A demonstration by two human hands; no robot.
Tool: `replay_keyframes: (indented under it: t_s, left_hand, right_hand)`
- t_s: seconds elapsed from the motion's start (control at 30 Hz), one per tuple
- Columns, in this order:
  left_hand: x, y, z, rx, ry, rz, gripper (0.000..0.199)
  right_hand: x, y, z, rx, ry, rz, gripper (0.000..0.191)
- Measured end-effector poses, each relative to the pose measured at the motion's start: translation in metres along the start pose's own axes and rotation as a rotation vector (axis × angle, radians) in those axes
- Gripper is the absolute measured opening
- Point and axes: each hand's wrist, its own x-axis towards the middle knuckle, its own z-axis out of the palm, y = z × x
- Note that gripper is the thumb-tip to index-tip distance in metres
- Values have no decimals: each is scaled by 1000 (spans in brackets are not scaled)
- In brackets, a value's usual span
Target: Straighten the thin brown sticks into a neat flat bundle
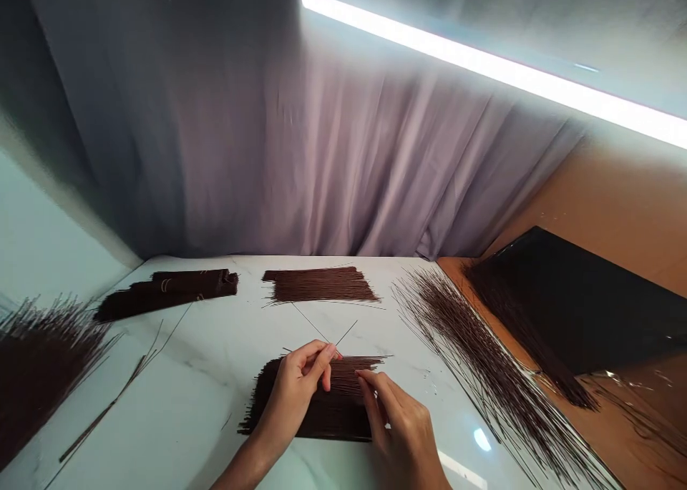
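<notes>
My left hand pinches two thin dark sticks that cross at its fingertips and point up and away. Beside it on the right, my right hand has its thumb and index finger pressed together over the near pile; whatever they hold, if anything, is too small to name. Under both hands lies a dense pile of dark brown sticks, laid side by side on the white marbled table. Another flat row of brown sticks lies farther back.
Tied dark bundles lie at the back left, with a large heap of sticks at the left edge. Long loose sticks spread along the right side. Beyond them, a black sheet rests on a brown surface. A curtain hangs behind.
</notes>
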Motion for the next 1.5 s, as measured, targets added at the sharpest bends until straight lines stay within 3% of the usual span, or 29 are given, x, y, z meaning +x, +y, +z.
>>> replay_keyframes:
  t_s: [0.23, 0.4, 0.5, 0.57, 0.63, 0.73, 0.83, 0.9, 0.97, 1.07, 1.13, 1.2, 1.27, 1.33, 1.43, 1.5]
  left_hand:
    - [-3, 2, 3, -13, -7, -20, 43]
    - [-9, 8, -2, -39, -74, 32, 39]
    - [-21, 15, -5, 1, -292, 44, 36]
    - [-28, 20, -6, 53, -469, 58, 34]
    - [-28, 22, -9, 112, -528, 73, 36]
    - [-18, 21, -13, 138, -371, 86, 42]
    - [-13, 19, -17, 25, -258, 14, 37]
    - [-20, 18, -17, -20, -308, -11, 36]
    - [-32, 17, -16, 6, -393, 12, 36]
    - [-41, 15, -17, 104, -454, 20, 37]
    - [-36, 12, -19, 171, -406, 18, 41]
    - [-24, 12, -23, 203, -277, 44, 47]
    - [-12, 13, -26, 161, -122, 71, 49]
    - [-7, 16, -28, 51, -67, 44, 43]
    - [-15, 19, -26, -99, -174, -35, 39]
    - [-24, 20, -24, -145, -237, -67, 38]
  right_hand:
    - [0, -5, 0, 34, -13, 40, 18]
    - [1, -3, -2, 267, -47, 212, 22]
    - [31, 7, -23, 413, -194, 274, 29]
    - [61, 10, -46, 463, -367, 171, 28]
    - [83, 7, -66, 396, -492, -24, 25]
    - [79, -9, -68, 165, -396, -164, 26]
    - [39, -18, -44, 228, -278, -64, 24]
    - [21, -12, -32, 339, -328, 55, 26]
    - [27, 1, -32, 406, -450, 106, 26]
    - [63, 11, -47, 319, -536, -27, 25]
    - [81, 6, -51, 166, -432, -200, 30]
    - [79, -7, -41, 89, -272, -292, 30]
    - [59, -18, -23, 158, -132, -219, 24]
    - [35, -21, -3, 305, -86, -47, 22]
    - [16, -10, 11, 487, -239, 159, 27]
    - [18, 1, 11, 547, -369, 215, 31]
